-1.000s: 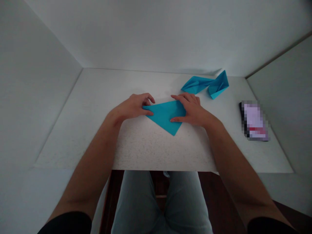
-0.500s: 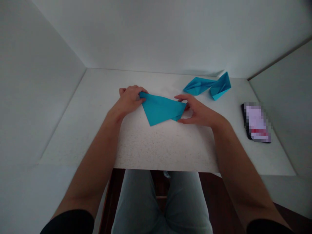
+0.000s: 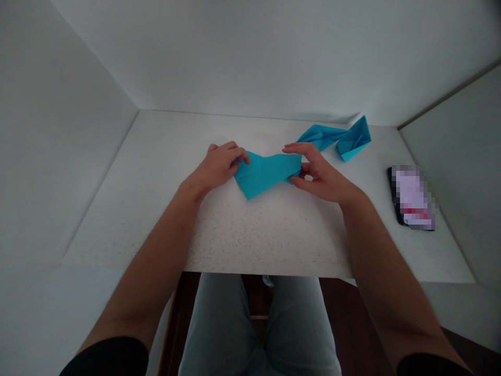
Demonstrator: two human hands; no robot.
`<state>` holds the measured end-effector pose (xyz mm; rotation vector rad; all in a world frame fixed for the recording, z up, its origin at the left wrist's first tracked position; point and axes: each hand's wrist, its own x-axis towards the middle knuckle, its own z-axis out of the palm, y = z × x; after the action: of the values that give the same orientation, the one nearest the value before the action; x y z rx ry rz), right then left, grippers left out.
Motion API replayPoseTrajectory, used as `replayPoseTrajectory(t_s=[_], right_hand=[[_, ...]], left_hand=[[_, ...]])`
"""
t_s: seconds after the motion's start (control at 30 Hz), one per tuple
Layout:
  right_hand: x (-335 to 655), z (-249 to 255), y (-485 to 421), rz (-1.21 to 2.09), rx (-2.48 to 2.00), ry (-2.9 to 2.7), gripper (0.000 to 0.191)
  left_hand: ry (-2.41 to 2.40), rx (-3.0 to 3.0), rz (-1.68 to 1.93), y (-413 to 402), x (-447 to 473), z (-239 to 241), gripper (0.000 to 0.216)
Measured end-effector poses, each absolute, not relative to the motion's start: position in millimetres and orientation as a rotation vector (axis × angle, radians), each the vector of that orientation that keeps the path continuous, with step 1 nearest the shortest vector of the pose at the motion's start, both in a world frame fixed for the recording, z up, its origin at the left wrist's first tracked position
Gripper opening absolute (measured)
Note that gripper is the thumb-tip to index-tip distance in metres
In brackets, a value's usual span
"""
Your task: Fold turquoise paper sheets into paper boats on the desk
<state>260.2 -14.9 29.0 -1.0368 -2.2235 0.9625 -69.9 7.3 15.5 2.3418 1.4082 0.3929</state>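
Observation:
A sheet of blue folded paper (image 3: 264, 172) is held between my two hands over the white tabletop, its lower left corner pointing toward me. My left hand (image 3: 224, 163) pinches the paper's upper left end between thumb and fingers. On the other side, my right hand (image 3: 319, 172) has its thumb and some fingers closed on the right end, with the index finger stretched out above the edge. The paper's upper edge dips in the middle, and a small folded layer shows beneath its right side. The fingertips behind the paper are hidden.
Behind my right hand lies a second blue folded paper piece (image 3: 354, 138), twisted at its middle, near the back wall. A phone (image 3: 413, 198) with a blurred screen rests at the right of the white table (image 3: 242, 240). Walls stand at the back and sides.
My left hand has moved right, toward my right hand. The paper has bent, so its upper edge now dips, and its right end has risen slightly with my right hand.

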Motion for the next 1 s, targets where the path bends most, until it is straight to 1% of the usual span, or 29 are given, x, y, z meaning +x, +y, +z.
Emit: replayPoseTrajectory(t_s=[0.07, 0.13, 0.3, 0.47, 0.67, 0.83, 0.93, 1.0], right_hand=[[263.5, 29.6, -12.1, 0.972, -0.979, -2.247, 0.053], [265.9, 31.5, -10.8, 1.014, -0.928, -2.294, 0.045], [267.2, 35.9, -11.8, 1.041, -0.908, -2.383, 0.044], [266.9, 31.7, -10.3, 1.041, -1.076, -2.315, 0.028], [264.0, 22.1, -5.3, 0.996, -1.193, -2.244, 0.036], [263.4, 16.8, -2.3, 0.899, -1.19, -2.276, 0.032], [265.5, 13.9, -0.7, 0.808, -1.191, -2.292, 0.032], [267.0, 12.4, -0.5, 0.759, -1.2, -2.276, 0.041]], left_hand=[[1.379, 2.327, 0.368, 8.3, -69.7, 13.7, 0.035], [1.374, 2.31, 0.359, 8.9, -69.8, 13.2, 0.035], [1.359, 2.305, 0.347, 9.2, -71.7, 17.0, 0.034], [1.364, 2.294, 0.371, 9.9, -73.7, 17.8, 0.033], [1.391, 2.246, 0.496, 13.2, -78.5, 13.6, 0.037], [1.547, 2.201, 0.545, 14.4, -88.6, 13.2, 0.039], [1.643, 2.182, 0.473, 14.1, -93.7, 10.4, 0.049], [1.633, 2.183, 0.424, 14.1, -96.1, 8.8, 0.058]])
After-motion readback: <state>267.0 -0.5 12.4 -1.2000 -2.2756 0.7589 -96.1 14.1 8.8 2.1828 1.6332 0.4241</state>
